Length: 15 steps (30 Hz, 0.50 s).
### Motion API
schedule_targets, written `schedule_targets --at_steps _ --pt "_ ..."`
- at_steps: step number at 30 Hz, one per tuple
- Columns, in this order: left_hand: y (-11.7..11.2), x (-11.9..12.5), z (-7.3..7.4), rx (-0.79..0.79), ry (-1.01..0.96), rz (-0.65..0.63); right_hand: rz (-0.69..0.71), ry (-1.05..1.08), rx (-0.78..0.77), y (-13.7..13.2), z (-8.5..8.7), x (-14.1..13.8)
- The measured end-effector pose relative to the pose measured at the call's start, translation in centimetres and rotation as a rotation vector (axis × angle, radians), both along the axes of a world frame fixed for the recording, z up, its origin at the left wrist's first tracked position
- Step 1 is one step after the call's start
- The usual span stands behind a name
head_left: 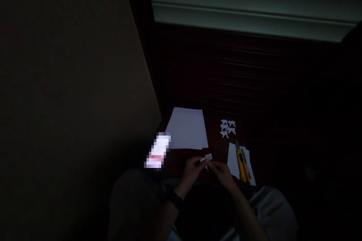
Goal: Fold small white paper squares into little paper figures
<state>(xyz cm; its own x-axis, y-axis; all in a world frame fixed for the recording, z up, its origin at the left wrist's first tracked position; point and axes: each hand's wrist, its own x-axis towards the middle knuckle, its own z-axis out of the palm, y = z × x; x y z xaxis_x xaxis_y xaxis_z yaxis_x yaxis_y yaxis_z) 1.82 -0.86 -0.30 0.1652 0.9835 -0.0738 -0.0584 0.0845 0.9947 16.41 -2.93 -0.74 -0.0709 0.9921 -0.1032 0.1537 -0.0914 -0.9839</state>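
Both of my hands meet over the near edge of a dark table, pinching a small folded piece of white paper (208,156). My left hand (194,167) grips it from the left, with a dark band around the wrist. From the right, the fingers of my right hand (221,170) close on the same piece. Its exact folds are too dim to make out. Several small folded paper figures (227,128) lie grouped beyond my right hand. A yellow utility knife (242,163) rests on white paper (232,160) to the right.
A large white paper sheet (188,128) lies at the back left of the table. Beside it is a lit, pixelated screen (158,150). A plain wall (85,64) rises on the left, and pale horizontal slats (240,3) are above. The room is very dark.
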Motion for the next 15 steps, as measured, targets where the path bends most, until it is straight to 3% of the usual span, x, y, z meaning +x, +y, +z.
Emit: schedule_targets --at_steps 2,6,10,15 --pt "0.2 -0.4 0.0 -0.019 -0.006 -0.007 0.007 0.086 -0.025 0.0 0.3 0.3" --pt "0.3 -1.2 0.1 -0.169 -0.125 -0.16 -0.178 0.264 0.005 0.1 0.3 0.4" --pt "0.2 -1.4 -0.1 -0.231 -0.116 -0.264 -0.195 0.182 0.077 0.3 -0.4 0.4" --pt "0.0 -1.4 -0.2 -0.21 -0.071 -0.265 -0.142 0.097 0.09 0.3 -1.2 0.8"
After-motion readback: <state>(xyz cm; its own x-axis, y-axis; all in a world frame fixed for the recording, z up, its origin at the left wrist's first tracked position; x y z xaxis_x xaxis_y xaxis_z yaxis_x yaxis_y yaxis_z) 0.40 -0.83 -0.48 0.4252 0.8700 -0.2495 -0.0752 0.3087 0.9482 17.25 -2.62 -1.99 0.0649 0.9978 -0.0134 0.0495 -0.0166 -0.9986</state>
